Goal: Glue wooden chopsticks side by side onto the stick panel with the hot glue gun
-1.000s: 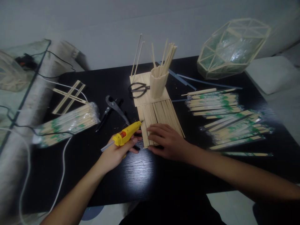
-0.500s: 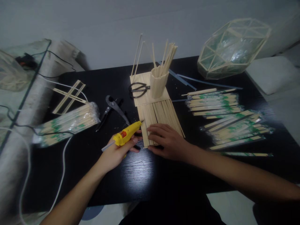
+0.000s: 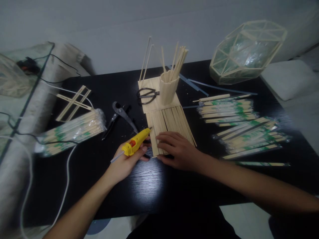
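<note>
A yellow hot glue gun (image 3: pixel 136 142) is gripped in my left hand (image 3: pixel 122 167), a glue stick poking from its back end. Its nozzle lies at the left edge of a flat row of wooden sticks (image 3: pixel 159 124); whether it touches them I cannot tell. Flat over the lower part of that row rests my right hand (image 3: pixel 180 151), fingers stretched out and a little apart. Behind the row, a wooden panel (image 3: pixel 152 108) bears a cup made of sticks (image 3: pixel 169 89) filled with loose sticks, and black-handled scissors (image 3: pixel 147 95).
Pliers (image 3: pixel 122 114) lie left of the sticks. Wrapped chopsticks (image 3: pixel 249 136) are spread at right, and a bagged bundle (image 3: pixel 72 132) lies at left near a stick frame (image 3: pixel 74 103). A geometric stick-framed container (image 3: pixel 246 53) stands at the back right. White cable (image 3: pixel 67 172) loops at left.
The back end of the glue gun has shifted slightly right along with my left hand, its nozzle staying by the left edge of the sticks. My right hand has stayed put.
</note>
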### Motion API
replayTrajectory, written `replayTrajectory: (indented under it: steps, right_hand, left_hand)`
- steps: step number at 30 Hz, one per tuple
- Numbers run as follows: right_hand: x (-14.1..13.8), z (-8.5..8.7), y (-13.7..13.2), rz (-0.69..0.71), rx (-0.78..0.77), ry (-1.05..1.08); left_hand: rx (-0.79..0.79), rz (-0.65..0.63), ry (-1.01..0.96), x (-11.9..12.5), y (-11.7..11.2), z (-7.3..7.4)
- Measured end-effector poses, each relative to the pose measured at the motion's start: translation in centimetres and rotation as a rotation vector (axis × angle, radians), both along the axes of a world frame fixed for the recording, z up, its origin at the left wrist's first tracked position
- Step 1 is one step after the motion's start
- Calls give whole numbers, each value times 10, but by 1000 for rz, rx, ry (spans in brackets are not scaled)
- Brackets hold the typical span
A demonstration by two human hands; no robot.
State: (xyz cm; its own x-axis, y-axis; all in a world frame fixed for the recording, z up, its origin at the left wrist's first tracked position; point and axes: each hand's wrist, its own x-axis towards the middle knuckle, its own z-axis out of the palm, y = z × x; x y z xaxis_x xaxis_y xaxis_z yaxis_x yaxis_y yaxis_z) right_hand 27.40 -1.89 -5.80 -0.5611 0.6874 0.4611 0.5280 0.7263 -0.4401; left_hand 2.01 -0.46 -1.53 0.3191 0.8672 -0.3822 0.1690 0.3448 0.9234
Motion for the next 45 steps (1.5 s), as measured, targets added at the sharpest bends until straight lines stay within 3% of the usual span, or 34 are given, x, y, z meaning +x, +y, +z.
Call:
replayTrajectory:
  steps: [5,18,28,37,45]
  right_hand:
    - [0,1,1,7,9,15]
    - [0,1,-1,6,21,17]
    - [0,0,-1,8,7,35]
    - [1,3,-1,8,-25,48]
    - [1,5,-1,2,-33,36]
  left_hand:
    - [16,-7,0,1,1,1]
    - [63,-29,5,-7,3,-15]
    - [177,-60,73,-7,6,-8]
    - [212,70,256,-25,20,4]
    - [336,11,333,-38,27,10]
